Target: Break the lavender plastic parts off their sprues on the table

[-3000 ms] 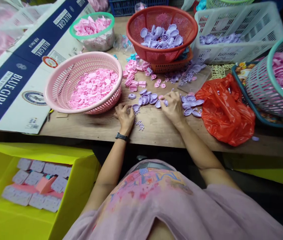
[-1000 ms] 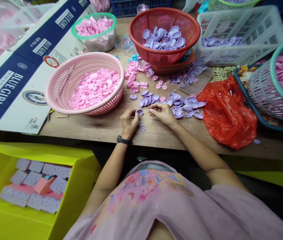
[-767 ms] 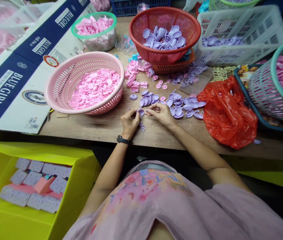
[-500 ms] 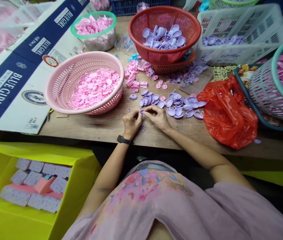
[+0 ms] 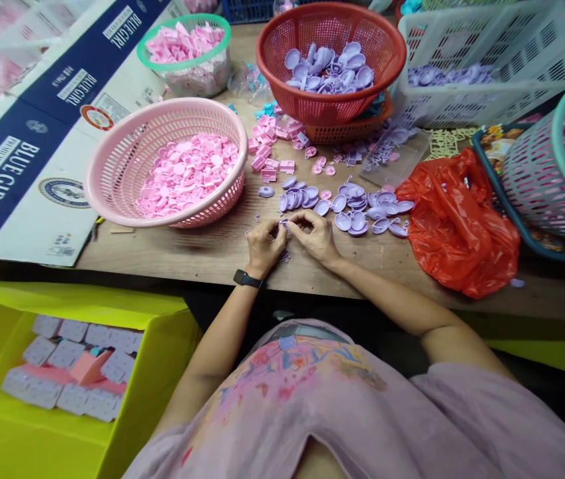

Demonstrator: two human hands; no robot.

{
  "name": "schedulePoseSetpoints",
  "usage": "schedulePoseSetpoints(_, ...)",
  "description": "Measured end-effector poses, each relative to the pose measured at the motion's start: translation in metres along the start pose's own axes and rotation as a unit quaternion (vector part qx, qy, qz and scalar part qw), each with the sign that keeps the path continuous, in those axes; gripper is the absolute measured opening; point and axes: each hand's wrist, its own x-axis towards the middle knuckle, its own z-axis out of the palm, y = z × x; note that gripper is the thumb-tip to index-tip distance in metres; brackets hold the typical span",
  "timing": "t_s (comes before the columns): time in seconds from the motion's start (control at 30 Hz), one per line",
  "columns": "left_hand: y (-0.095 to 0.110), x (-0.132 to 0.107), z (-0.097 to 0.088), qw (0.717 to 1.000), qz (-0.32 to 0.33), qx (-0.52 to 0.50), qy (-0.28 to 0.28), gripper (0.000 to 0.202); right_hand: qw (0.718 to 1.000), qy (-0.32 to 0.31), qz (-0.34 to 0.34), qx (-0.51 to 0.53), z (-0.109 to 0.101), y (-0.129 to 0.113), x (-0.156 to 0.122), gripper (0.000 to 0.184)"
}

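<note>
My left hand (image 5: 265, 246) and my right hand (image 5: 316, 238) meet near the front edge of the wooden table. The fingertips of both are pinched on a small purple plastic piece (image 5: 283, 223), mostly hidden by the fingers. A few tiny purple parts (image 5: 285, 255) lie on the wood between the hands. Just beyond the fingers is a row of purple oval cup-shaped pieces (image 5: 298, 197), with more of them in a cluster (image 5: 357, 221) beside my right hand. One purple oval piece (image 5: 265, 191) sits apart on the left.
A pink basket (image 5: 107, 193) of pink parts stands left, behind it a green-rimmed tub (image 5: 182, 66). A red colander (image 5: 332, 110) holds purple pieces. At right lie a red plastic bag (image 5: 462, 233) and a teal-rimmed basket (image 5: 532, 173). A yellow box (image 5: 162, 346) stands below left.
Both hands keep their pinch on the small purple piece, with barely any movement. The view has shifted slightly.
</note>
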Motion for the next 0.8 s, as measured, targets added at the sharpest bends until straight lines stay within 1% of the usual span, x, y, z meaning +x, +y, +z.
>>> schedulePoseSetpoints(0.23, -0.0015, -0.0002, 0.0013, 1.000, 0.010, -0.001, 0.004, 0.018, 1.000, 0.000, 0.005, 0.003, 0.0004, 0.0010, 0.0014, 0.016)
schedulePoseSetpoints(0.4, -0.0022, -0.0001, 0.0022, 1.000, 0.010, 0.012, -0.008, 0.019, 1.000, 0.003, -0.007, 0.013, 0.0009, 0.0029, 0.0016, 0.013)
schedulePoseSetpoints(0.63, -0.0035, -0.0004, 0.0034, 0.999, 0.035, 0.020, 0.003, 0.022, 1.000, -0.005, -0.002, -0.004, 0.0014, 0.0035, 0.0021, 0.014)
schedulePoseSetpoints(0.7, -0.0037, -0.0007, 0.0036, 0.999, 0.044, 0.026, 0.001, 0.022, 1.000, -0.004, -0.009, -0.007, 0.0016, 0.0039, 0.0022, 0.014)
schedulePoseSetpoints(0.8, -0.0040, -0.0013, 0.0044, 0.996, 0.072, 0.044, 0.006, 0.021, 0.999, 0.008, -0.039, -0.026, 0.0018, 0.0046, 0.0018, 0.013)
